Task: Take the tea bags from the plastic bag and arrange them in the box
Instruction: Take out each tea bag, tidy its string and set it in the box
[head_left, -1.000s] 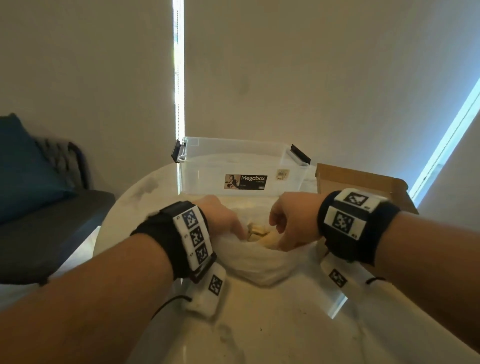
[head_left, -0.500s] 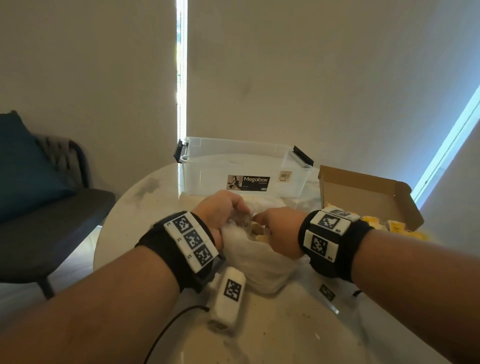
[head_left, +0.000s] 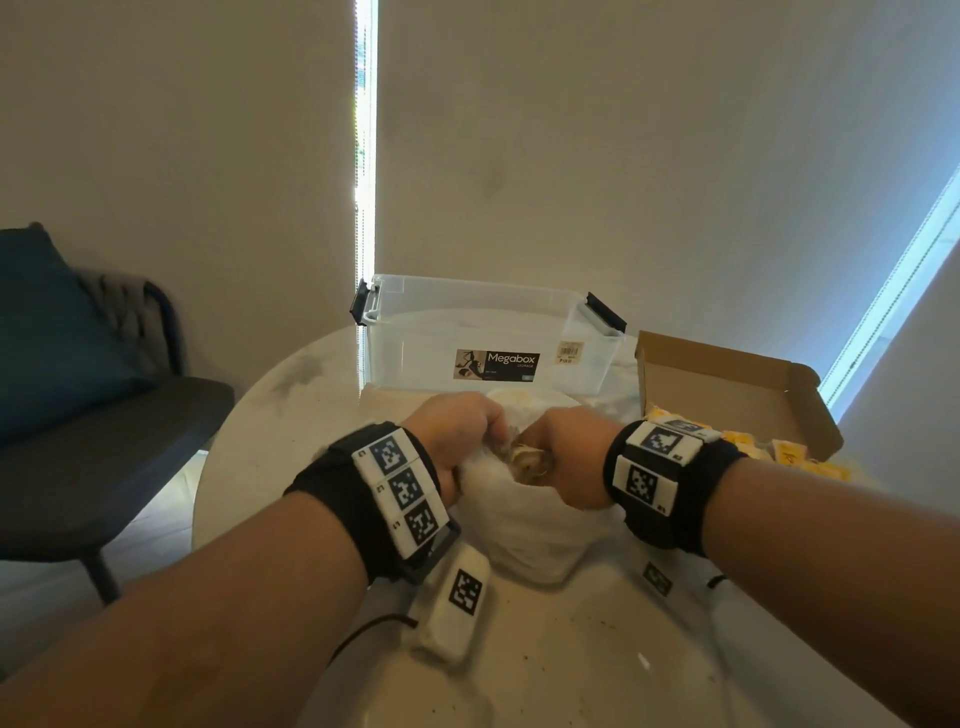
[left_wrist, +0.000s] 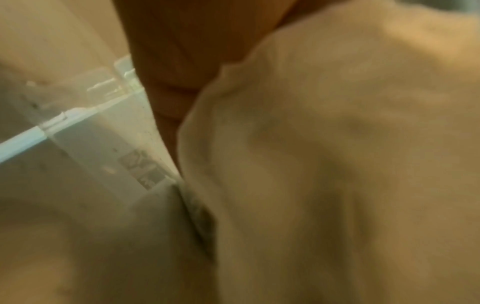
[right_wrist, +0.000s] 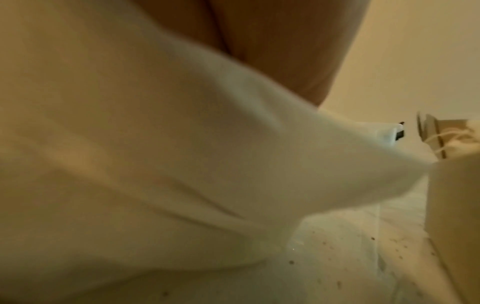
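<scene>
- The bag sits on the surface near its front edge, just ahead of both wrists. It looks thin and soft, so a hard tug could likely tear the mouth or drag the whole bag toward that edge.
- The left hand has its fingers curled round the left side of the bag's rim and the right hand is curled at the right side, with the two grips nearly touching. Whether the right one pinches only plastic or also the tea bags bunched at the mouth, I cannot tell. If both pull apart unevenly, the mouth may collapse on one side and hide the contents.
- The tea bags showing at the mouth are a tangled clump. Lifting one by a string or tag would probably pull several out together, and some could drop onto the surface.
- Dark specks already lie on the surface beside the bag; rough squeezing could split a tea bag and add more.
- The box, cardboard, stands open toward the right edge with yellow packets inside, partly hidden by the right wrist. A careless drop there may disturb what is already laid in.
- The clear tub stands behind the bag toward the far edge, touching it or nearly so. A lift swung forward could knock it or land tea bags in the wrong container.
</scene>
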